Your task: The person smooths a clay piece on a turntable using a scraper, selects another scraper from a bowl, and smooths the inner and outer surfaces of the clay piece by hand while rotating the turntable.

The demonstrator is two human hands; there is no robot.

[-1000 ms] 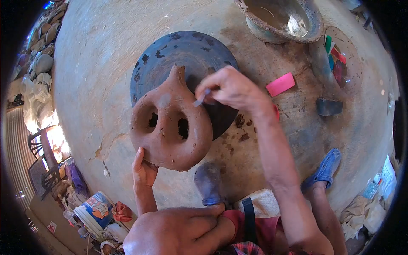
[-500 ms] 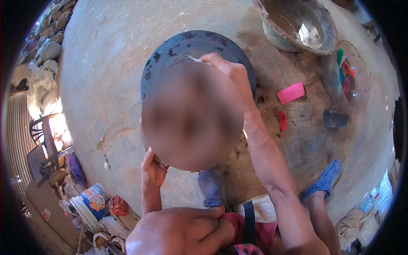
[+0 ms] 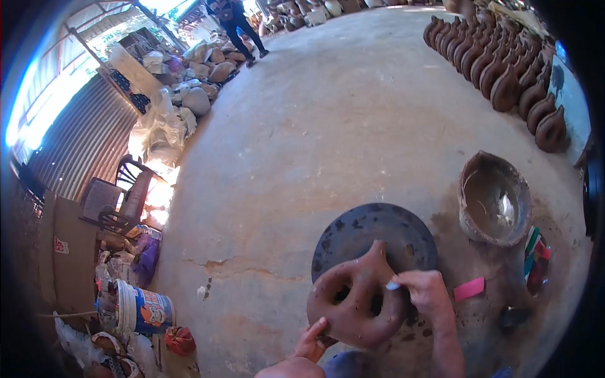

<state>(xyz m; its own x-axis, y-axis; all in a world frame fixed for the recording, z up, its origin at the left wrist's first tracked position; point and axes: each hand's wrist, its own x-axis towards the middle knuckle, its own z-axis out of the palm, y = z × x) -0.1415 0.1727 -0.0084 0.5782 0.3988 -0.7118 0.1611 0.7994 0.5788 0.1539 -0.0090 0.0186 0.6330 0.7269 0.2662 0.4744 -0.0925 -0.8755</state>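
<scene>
A brown clay vessel with a short neck and two dark holes through its body is held tilted over a round black disc. My left hand grips the vessel's lower left edge, thumb on top and fingers underneath. Pinched in my right hand is a small, pale, flat piece, too small to name exactly. Its tip touches or nearly touches the vessel's right side just below the neck.
On the right are a basin of murky water, a pink rectangular piece and a dark block. Rows of similar clay vessels stand farther back. A bucket and chair are left; a person stands far off.
The view has tipped upward and shifted left, bringing the far floor and rows of vessels into sight. My right hand has moved from beyond the blurred area to the vessel's right side.
</scene>
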